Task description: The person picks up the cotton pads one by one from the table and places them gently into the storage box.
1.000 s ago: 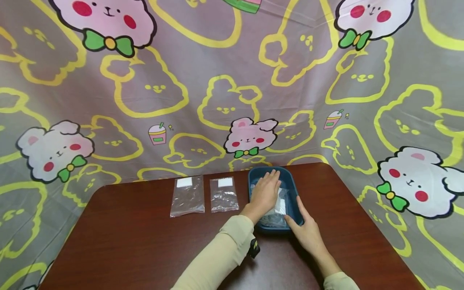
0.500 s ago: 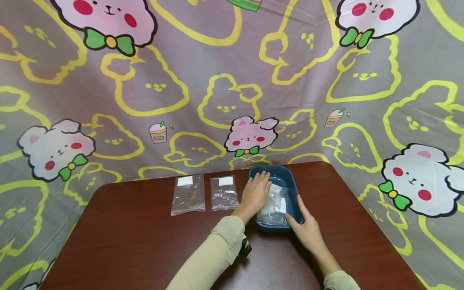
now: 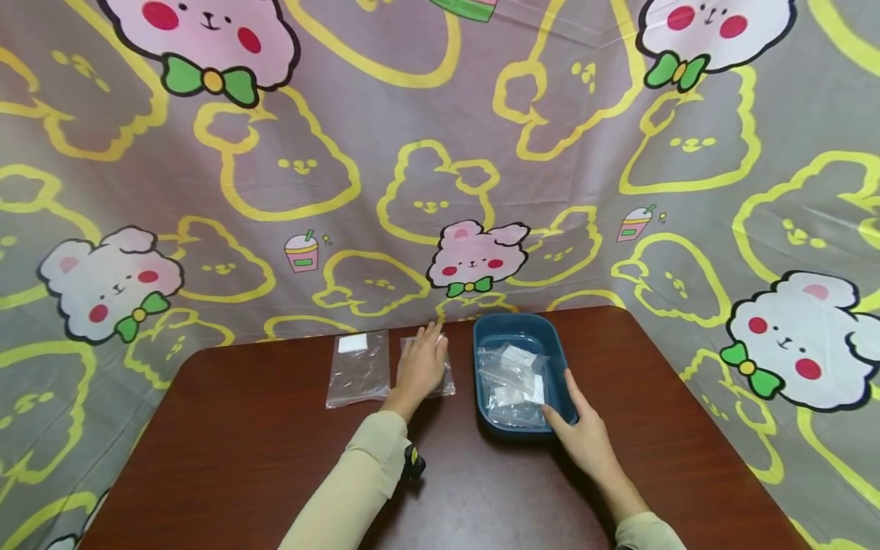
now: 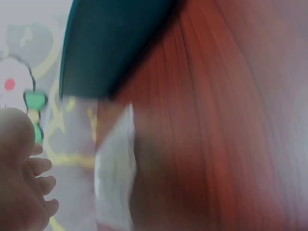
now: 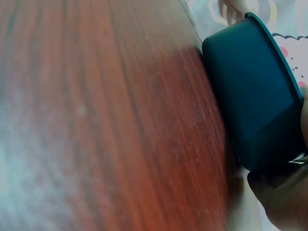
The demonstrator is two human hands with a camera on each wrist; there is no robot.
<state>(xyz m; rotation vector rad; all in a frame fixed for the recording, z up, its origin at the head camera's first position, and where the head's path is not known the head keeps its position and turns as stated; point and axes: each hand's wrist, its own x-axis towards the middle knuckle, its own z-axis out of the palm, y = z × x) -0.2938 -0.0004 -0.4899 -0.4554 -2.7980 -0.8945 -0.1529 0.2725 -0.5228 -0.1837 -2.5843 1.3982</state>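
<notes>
My left hand (image 3: 421, 367) hovers low over the smaller clear zip bag (image 3: 447, 380), its fingers loosely extended and covering most of the bag. In the left wrist view that bag's pale white edge (image 4: 115, 178) shows beside the loosely bent fingers (image 4: 41, 183). A blue plastic tub (image 3: 519, 328) stands at the back right of the table. With the thumb over the rim and the fingers along the outer wall, my right hand (image 3: 591, 443) grips its near right corner. Inside the tub lie several clear zip bags (image 3: 509, 374) with white labels, overlapping one another.
Left of my left hand, a larger clear zip bag (image 3: 360, 374) with a white label lies flat on the brown wooden table (image 3: 227, 451). A patterned cloth (image 3: 426, 99) hangs along the table's back edge and both sides.
My left hand has left the bags in the tub and moved left, over the smaller bag on the table. My right hand has stayed at the tub's corner.
</notes>
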